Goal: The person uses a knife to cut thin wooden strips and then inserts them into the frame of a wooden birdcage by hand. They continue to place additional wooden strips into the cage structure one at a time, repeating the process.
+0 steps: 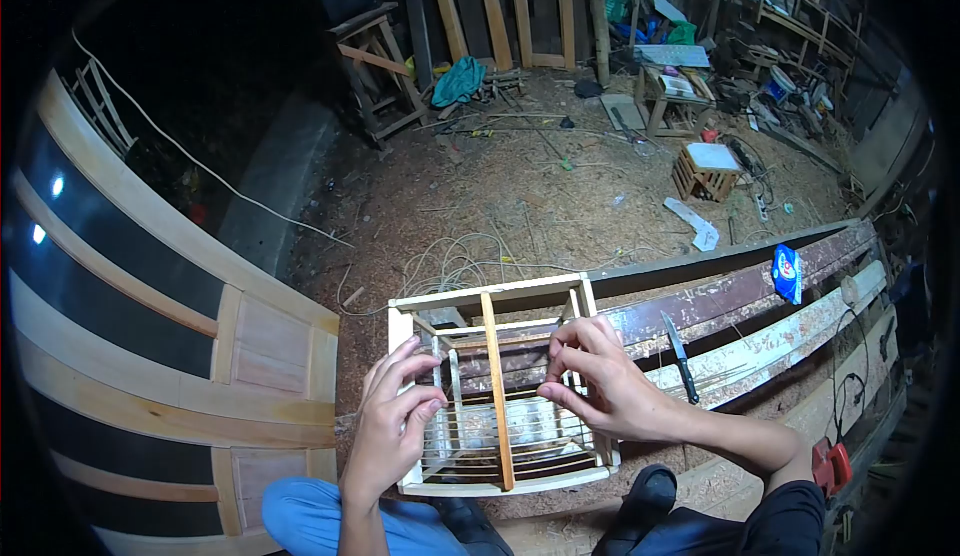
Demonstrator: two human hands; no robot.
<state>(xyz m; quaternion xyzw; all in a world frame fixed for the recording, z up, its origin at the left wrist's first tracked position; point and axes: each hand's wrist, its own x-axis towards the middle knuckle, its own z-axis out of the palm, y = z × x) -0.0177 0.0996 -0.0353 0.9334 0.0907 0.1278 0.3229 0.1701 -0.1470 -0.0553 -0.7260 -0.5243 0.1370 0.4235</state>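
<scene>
A small wooden frame (pixel 600 450) like an open cage stands before me, with thin sticks across its lower part. An upright wooden slat (pixel 497 386) crosses its middle. At the frame's left side is my left hand (pixel 388 431), its thumb and a finger drawn close together. My right hand (pixel 600 381) reaches over the right side, fingers curled and thumb close to the fingertips. Whatever lies between the fingertips of either hand is too thin to make out. Thin sticks run between and below both hands.
A knife (pixel 680 358) and a blue packet (pixel 787 274) lie on worn planks (pixel 745 356) at the right. Large wooden panelling (pixel 275 346) stands at the left. Coiled cane (pixel 450 266), a slatted box (pixel 706 172) and a small table (pixel 675 86) are beyond, on a littered floor.
</scene>
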